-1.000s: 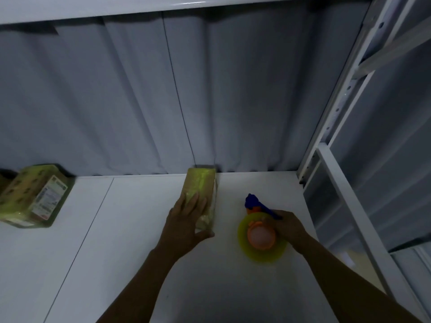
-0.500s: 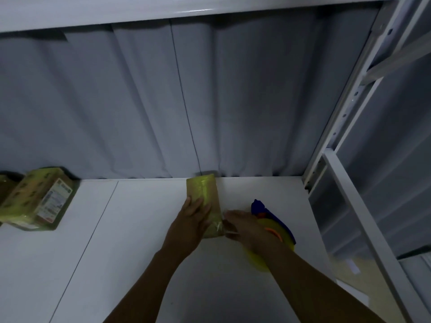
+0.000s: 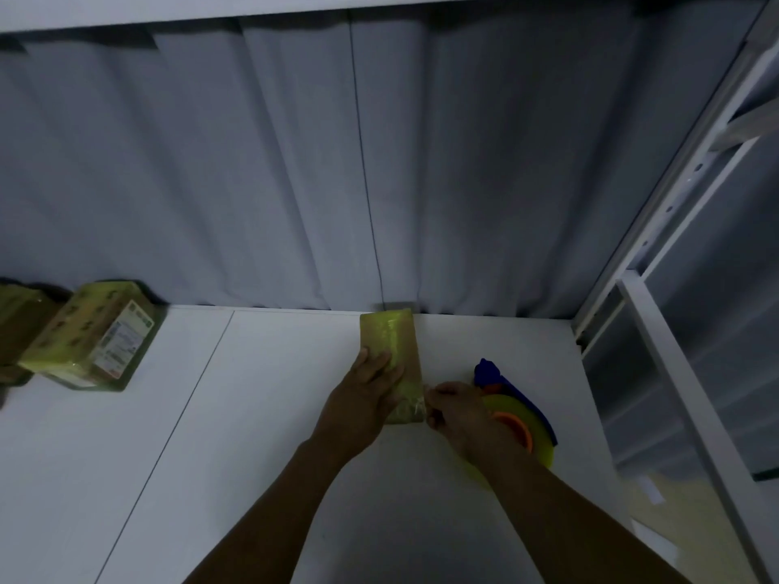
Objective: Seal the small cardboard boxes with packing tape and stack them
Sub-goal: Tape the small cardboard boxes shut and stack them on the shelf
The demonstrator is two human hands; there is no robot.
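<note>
A small cardboard box [image 3: 394,347] with a shiny strip of tape along its top lies lengthwise on the white table [image 3: 253,436], its far end at the curtain. My left hand [image 3: 364,400] lies flat on the box's near left part, fingers spread. My right hand [image 3: 453,408] pinches the tape end at the box's near right corner. Just to the right, partly under my right wrist, lies the tape dispenser [image 3: 512,419], blue with an orange hub and a yellow roll.
Taped boxes [image 3: 90,337] with a white label sit at the table's far left, another [image 3: 17,326] cut off by the frame edge. A grey curtain [image 3: 379,162] closes the back. A white metal rack frame [image 3: 674,330] stands along the right.
My right hand let go of the dispenser, which now lies on the table, and came to the box's near right corner to pinch the tape. My left hand stayed on the box.
</note>
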